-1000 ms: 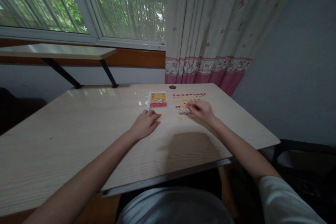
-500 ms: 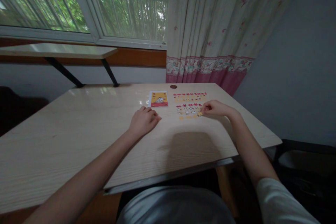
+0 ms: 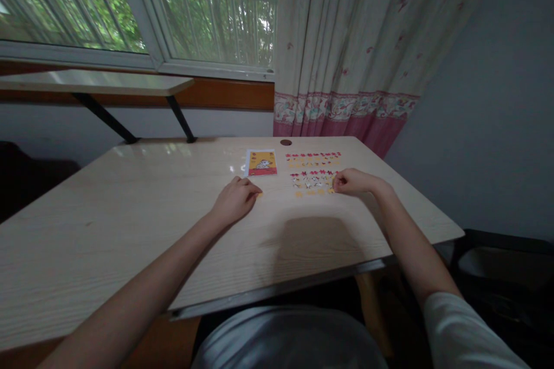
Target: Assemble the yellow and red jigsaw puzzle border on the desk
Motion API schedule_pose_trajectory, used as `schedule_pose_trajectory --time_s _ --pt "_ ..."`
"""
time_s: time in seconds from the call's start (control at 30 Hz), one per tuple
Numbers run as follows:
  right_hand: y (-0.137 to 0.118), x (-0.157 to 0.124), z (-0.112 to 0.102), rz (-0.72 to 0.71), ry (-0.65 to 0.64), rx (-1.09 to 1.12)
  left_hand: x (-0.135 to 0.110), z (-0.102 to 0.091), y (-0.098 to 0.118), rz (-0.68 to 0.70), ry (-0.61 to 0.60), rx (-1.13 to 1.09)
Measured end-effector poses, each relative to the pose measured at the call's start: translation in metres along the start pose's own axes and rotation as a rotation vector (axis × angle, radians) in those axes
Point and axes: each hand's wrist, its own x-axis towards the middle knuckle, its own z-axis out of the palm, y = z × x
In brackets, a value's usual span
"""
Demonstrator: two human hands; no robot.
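Rows of small jigsaw puzzle pieces (image 3: 308,183) lie on the table, red ones on top, white patterned ones in the middle and yellow ones at the bottom of the nearer group. At the right end of these rows, my right hand (image 3: 352,181) is closed, its fingertips pinched at a yellow puzzle piece (image 3: 331,190) they partly hide. My left hand (image 3: 235,198) rests on the table left of the rows, thumb and fingers together on a yellow-orange puzzle piece (image 3: 259,194). Just beyond it lies a picture card (image 3: 262,162) showing a white animal on yellow and red.
A second group of red and yellow pieces (image 3: 313,156) lies farther back on the wooden table (image 3: 142,207). Behind it are a round cable hole (image 3: 286,142) and a curtain (image 3: 346,69). At the back left stands a raised shelf (image 3: 108,82) on black supports.
My right fingertips have shifted slightly at the end of the bottom row, covering more of the yellow piece. My left hand has moved a little left, the piece still at its fingertips.
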Motion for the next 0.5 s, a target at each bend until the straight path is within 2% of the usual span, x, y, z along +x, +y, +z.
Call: schedule_pose_trajectory --time_s 0.27,0.5 --pt "0.0087 0.0064 0.0026 -0.017 -0.022 -0.017 0.0008 -0.0043 0.0020 -0.054 0.000 0.039" --pt "-0.0002 0.0018 0.0012 -0.017 0.028 -0.007 0.0002 -0.0052 0.0059 -0.092 0.012 0.048"
